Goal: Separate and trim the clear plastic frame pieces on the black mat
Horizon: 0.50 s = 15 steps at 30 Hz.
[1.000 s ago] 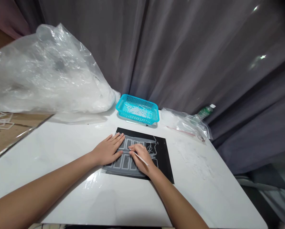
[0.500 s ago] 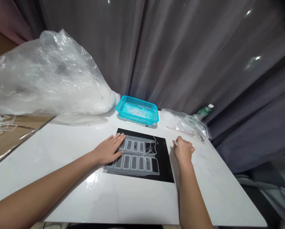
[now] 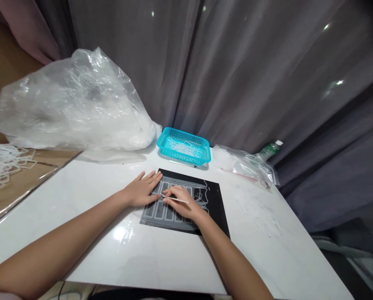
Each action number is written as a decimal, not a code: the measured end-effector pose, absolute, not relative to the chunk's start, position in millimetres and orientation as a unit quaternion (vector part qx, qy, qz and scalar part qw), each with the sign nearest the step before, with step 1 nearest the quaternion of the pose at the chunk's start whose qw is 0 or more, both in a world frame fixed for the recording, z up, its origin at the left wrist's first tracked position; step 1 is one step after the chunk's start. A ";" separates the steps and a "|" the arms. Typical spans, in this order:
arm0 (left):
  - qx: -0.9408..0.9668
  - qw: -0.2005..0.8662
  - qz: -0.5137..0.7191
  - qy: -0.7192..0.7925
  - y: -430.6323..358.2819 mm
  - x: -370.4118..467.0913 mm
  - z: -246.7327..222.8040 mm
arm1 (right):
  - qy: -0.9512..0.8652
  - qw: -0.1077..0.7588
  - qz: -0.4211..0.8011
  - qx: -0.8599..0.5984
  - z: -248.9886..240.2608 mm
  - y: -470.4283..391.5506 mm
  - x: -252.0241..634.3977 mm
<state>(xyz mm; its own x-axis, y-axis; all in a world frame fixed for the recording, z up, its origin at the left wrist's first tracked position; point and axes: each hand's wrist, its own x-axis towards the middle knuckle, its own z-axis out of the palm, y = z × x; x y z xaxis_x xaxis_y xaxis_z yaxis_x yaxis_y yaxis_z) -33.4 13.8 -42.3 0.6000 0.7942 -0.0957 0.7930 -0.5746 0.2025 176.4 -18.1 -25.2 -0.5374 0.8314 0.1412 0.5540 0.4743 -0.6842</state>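
Observation:
On the white table lies a black sheet [image 3: 219,214] with a translucent sheet of white-outlined frames [image 3: 170,213] on top of it. My left hand [image 3: 142,191] rests flat with fingers spread over the left edge of both. A thin white pen-like tool [image 3: 180,199] is pinched in my right hand [image 3: 183,202], its tip pointing left near my left thumb. Whether the tip touches the sheet cannot be made out. Loops of thin white strip [image 3: 199,196] lie on the right part of the sheet, partly behind my right hand.
Behind the sheet stands a blue plastic basket [image 3: 209,157] holding white pieces. A big clear plastic bag [image 3: 80,108] bulges at the back left, above cardboard with white outline pieces [image 3: 5,164]. Clear bags [image 3: 236,163] and a green bottle [image 3: 270,150] sit back right, before a grey curtain [image 3: 236,75].
My right hand has moved left from beside the black sheet onto its middle, with the tool now visible in it. My left hand stays on the left edge. The view has shifted slightly.

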 end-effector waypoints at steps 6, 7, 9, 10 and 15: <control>0.888 0.114 -0.002 0.446 14.6 -34.5 -43.5 | -0.855 0.205 0.231 -0.417 -36.0 -19.5 172.1; 0.888 0.112 -0.003 0.447 14.8 -34.5 -43.6 | -0.857 0.204 0.222 -0.417 -37.6 -20.1 172.1; 0.887 0.111 -0.005 0.448 15.2 -34.5 -43.8 | -0.859 0.210 0.208 -0.418 -40.3 -21.1 173.0; 0.886 0.112 -0.006 0.449 15.5 -34.4 -43.8 | -0.858 0.216 0.206 -0.417 -41.3 -21.5 173.8; 0.882 0.123 -0.014 0.455 15.1 -33.1 -41.7 | -0.850 0.250 0.191 -0.423 -40.8 -17.1 182.1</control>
